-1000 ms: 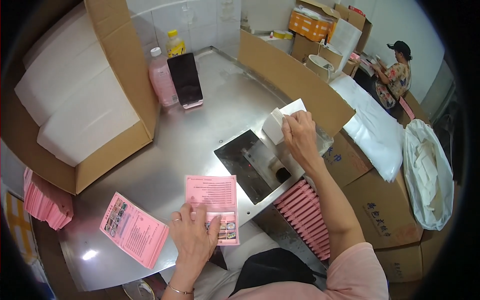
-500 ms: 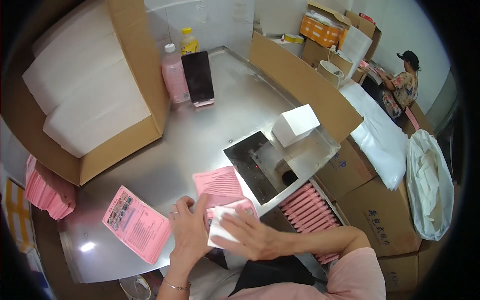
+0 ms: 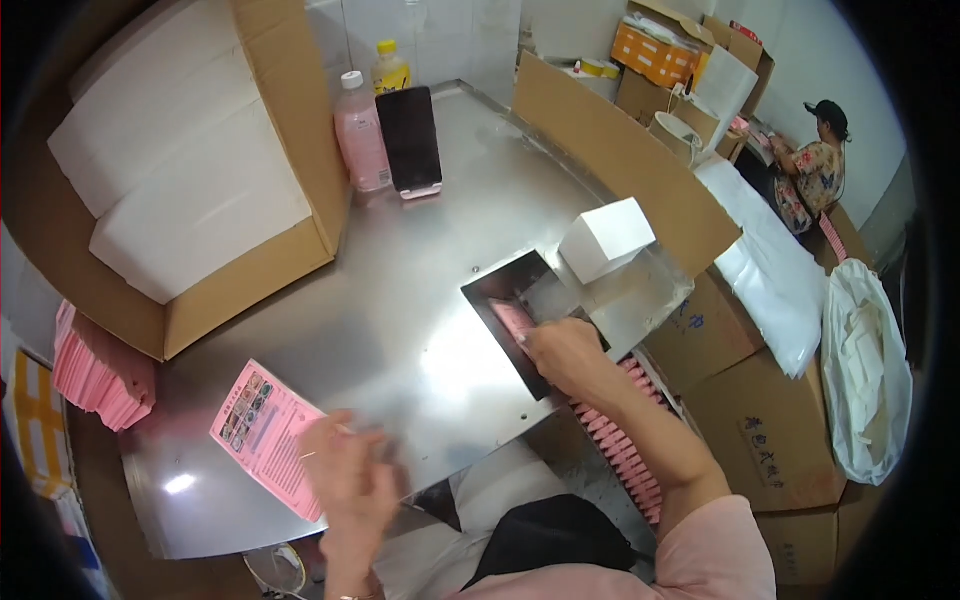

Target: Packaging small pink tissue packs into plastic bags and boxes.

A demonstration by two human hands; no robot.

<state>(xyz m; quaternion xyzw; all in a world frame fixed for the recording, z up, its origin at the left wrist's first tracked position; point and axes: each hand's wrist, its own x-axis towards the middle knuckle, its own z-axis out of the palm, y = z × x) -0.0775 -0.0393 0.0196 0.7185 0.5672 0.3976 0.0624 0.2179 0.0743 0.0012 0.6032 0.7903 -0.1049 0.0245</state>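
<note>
Indoors, shiny metal table [image 3: 390,290], pink leaflets [image 3: 262,425], tiled wall [image 3: 445,40], co-worker [image 3: 818,170]

A shiny stainless-steel worktable [image 3: 390,310] stands before a wall of pale, glossy tiles [image 3: 445,35]. Light glares off its metal top in a broad white patch towards the middle and a smaller, sharper spot near the left front corner. To the right, closed brown cardboard cartons [image 3: 765,420] are stacked. Farther back, a smooth whitish wall [image 3: 815,50] rises behind a person [image 3: 818,172] in a black cap and floral top, near an orange-sided cardboard box [image 3: 655,55].
</note>
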